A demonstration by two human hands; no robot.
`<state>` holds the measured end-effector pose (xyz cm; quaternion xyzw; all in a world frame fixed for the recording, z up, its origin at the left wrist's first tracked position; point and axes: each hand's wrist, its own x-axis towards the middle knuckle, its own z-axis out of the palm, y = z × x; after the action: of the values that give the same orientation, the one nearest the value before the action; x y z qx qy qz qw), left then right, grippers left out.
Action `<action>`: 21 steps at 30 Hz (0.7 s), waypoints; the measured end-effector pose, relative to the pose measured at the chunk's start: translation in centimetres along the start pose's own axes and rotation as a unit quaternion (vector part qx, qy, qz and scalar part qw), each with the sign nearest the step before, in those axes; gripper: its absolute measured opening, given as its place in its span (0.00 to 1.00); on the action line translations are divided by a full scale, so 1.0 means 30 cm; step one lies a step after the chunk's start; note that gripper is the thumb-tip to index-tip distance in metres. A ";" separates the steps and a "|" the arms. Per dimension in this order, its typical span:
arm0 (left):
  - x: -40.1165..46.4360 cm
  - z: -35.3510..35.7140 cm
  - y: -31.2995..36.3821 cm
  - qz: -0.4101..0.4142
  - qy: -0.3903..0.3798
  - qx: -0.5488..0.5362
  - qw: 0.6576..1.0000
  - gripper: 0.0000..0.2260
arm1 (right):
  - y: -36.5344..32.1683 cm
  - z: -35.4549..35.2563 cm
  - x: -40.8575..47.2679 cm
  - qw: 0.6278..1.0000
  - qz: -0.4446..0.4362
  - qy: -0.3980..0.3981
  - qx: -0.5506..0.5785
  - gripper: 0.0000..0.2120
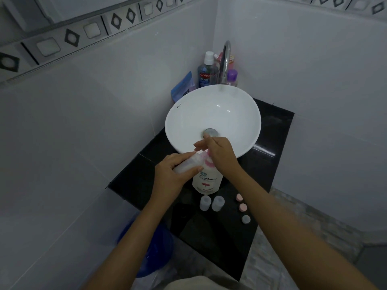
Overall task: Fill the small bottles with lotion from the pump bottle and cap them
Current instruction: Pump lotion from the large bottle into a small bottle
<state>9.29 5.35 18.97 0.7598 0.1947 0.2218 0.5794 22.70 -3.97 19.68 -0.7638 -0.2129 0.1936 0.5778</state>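
Head view: a person stands over a black counter (270, 130) in a white-tiled bathroom corner, both bare arms reaching up from the bottom of the frame. At centre, the left hand (169, 174) is wrapped around a small translucent bottle (188, 163), tilted so its mouth points right toward the pink pump head of the white pump bottle (206, 181). The right hand (219, 153) lies on top of that pump, palm down with fingers spread over it; whether lotion is flowing cannot be told. The pump bottle stands upright on the counter just below the near rim of the white basin (212, 116).

Just below the pump bottle, two more small translucent bottles (211, 203) stand side by side, uncapped. To their right, three loose caps (243, 207) lie in a short column on the counter, the upper two pink and the lowest pale grey, apart from the bottles.

In the upper middle of the frame, behind the basin, a curved chrome tap (225, 59) rises among toiletries, including a blue mouthwash bottle (206, 72). A blue bucket (155, 254) sits on the floor at lower left.
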 end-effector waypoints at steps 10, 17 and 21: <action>0.000 -0.003 0.010 -0.004 -0.009 -0.016 1.000 0.19 | -0.018 -0.003 -0.003 1.000 -0.005 -0.007 -0.013 0.19; -0.004 -0.001 -0.007 -0.027 -0.012 -0.023 0.999 0.19 | 0.017 0.015 -0.016 1.000 0.006 0.016 0.003 0.21; -0.009 0.002 -0.009 -0.035 -0.019 -0.026 0.999 0.19 | 0.019 0.010 -0.016 1.000 0.003 0.001 -0.025 0.21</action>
<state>9.09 5.23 18.66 0.7412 0.2044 0.1922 0.6099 22.19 -4.12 19.09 -0.7790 -0.2148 0.1886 0.5581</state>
